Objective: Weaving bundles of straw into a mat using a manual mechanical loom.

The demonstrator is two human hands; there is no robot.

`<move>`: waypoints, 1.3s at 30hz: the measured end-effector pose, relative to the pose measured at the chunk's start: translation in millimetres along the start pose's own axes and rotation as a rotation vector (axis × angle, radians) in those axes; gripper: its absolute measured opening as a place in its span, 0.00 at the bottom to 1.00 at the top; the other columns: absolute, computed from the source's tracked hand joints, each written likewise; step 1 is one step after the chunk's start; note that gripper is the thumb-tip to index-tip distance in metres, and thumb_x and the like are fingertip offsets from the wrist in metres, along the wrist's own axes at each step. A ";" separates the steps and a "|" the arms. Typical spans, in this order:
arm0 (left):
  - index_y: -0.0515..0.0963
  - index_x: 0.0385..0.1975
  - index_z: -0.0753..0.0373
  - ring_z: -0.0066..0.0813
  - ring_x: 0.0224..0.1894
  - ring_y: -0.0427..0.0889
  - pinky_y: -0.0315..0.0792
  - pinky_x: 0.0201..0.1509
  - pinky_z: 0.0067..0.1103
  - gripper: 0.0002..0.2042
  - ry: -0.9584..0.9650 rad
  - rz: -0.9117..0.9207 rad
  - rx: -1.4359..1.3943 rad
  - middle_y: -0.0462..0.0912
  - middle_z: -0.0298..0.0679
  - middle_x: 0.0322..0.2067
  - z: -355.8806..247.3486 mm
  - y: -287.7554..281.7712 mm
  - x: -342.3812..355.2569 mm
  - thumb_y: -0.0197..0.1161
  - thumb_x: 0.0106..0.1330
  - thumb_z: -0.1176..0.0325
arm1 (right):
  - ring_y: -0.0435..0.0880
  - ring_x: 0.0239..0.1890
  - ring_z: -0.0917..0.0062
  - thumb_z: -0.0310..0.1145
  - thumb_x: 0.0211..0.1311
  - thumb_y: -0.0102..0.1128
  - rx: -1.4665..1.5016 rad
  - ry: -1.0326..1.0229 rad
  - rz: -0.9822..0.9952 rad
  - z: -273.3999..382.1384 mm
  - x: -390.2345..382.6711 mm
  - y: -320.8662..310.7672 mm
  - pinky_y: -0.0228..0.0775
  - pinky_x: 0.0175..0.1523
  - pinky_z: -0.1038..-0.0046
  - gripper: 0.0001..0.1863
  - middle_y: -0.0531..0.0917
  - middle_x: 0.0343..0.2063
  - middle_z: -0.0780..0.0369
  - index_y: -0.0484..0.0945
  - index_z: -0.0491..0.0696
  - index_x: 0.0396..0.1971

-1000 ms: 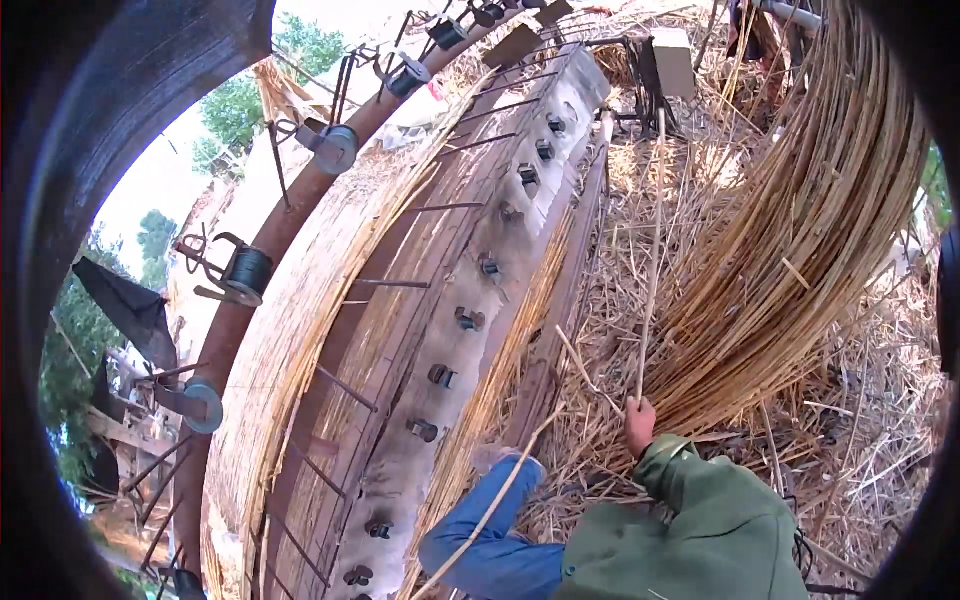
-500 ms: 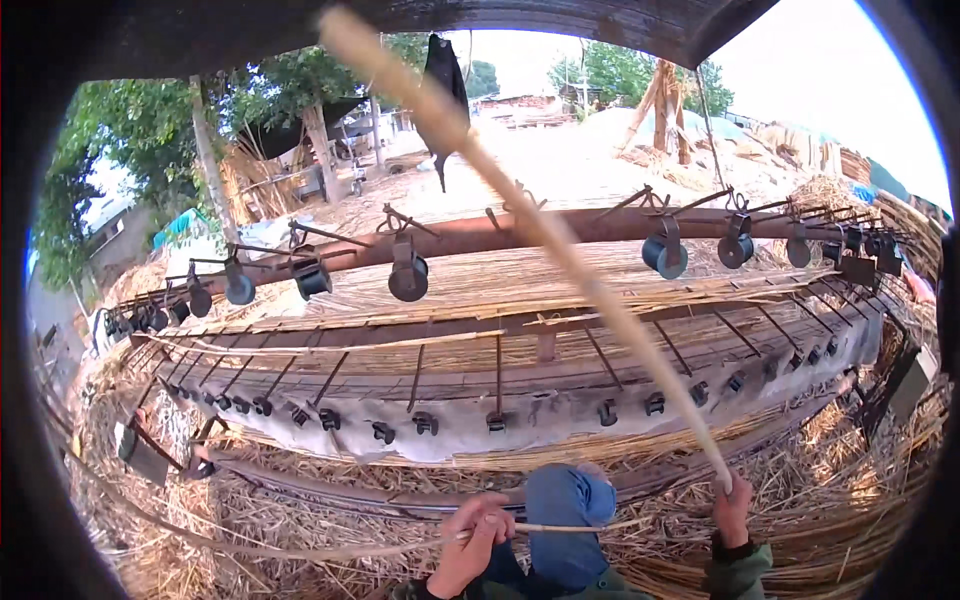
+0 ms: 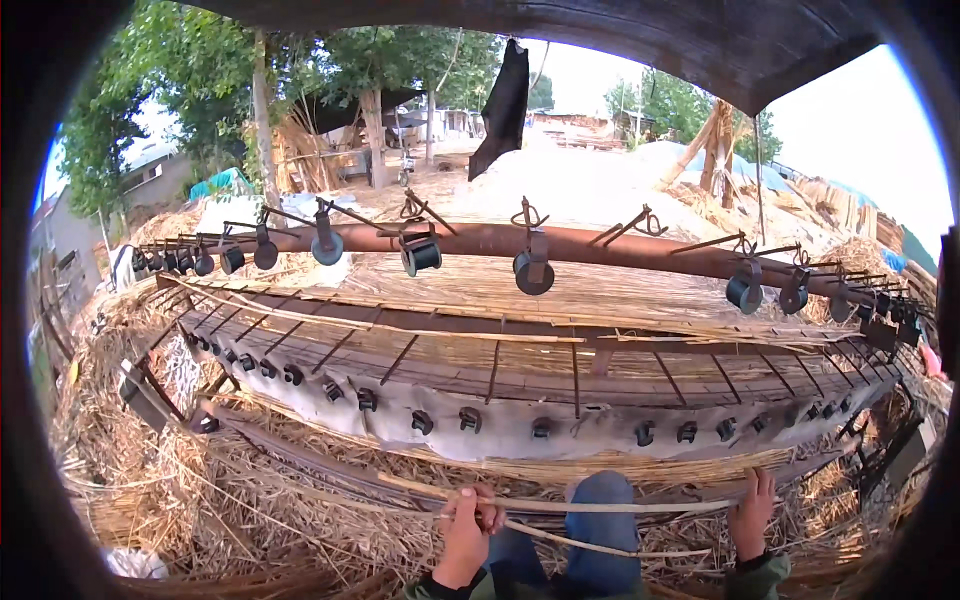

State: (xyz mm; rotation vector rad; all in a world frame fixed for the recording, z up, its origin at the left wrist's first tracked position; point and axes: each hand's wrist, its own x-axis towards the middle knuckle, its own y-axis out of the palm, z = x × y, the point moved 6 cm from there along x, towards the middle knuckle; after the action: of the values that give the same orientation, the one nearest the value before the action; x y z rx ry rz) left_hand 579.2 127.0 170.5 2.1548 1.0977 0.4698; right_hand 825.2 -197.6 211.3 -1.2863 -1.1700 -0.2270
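My left hand is closed around reed stalks in front of my knees. A thicker pale reed stalk runs nearly level from beyond my left hand across to my right hand. The fingers of my right hand point upward, bent against that stalk's right end. A thinner reed stalk also passes through my left hand, slanting down to the right, its right tip free just short of my right hand. Beyond my hands stands a long weaving frame, with wire spools hanging from its rusty pipe.
Smaller black spools line a pale cloth strip along the frame's near side. Thin metal rods cross over laid reeds. Loose straw covers the ground. A dark canopy hangs overhead, with a black cloth beneath it.
The thicker stalk, earlier raised steeply from my right hand, has swung down level across to my left hand. My right hand has shifted slightly right. The view has tilted and turned left.
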 end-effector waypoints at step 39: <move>0.67 0.36 0.61 0.22 0.26 0.69 0.65 0.30 0.19 0.10 -0.487 0.333 0.669 0.71 0.33 0.24 143.5 99.3 -39.2 0.41 0.70 0.62 | 0.74 0.25 0.86 0.38 0.65 0.46 1.976 1.078 0.319 66.8 -19.2 50.3 0.67 0.29 0.83 0.12 0.77 0.32 0.65 0.66 0.44 0.39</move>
State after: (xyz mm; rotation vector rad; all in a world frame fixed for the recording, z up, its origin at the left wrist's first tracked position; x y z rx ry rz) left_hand 696.0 -4.2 136.8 2.8382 0.6669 -0.3368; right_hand 815.7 -133.9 154.6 0.4986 0.1074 0.4099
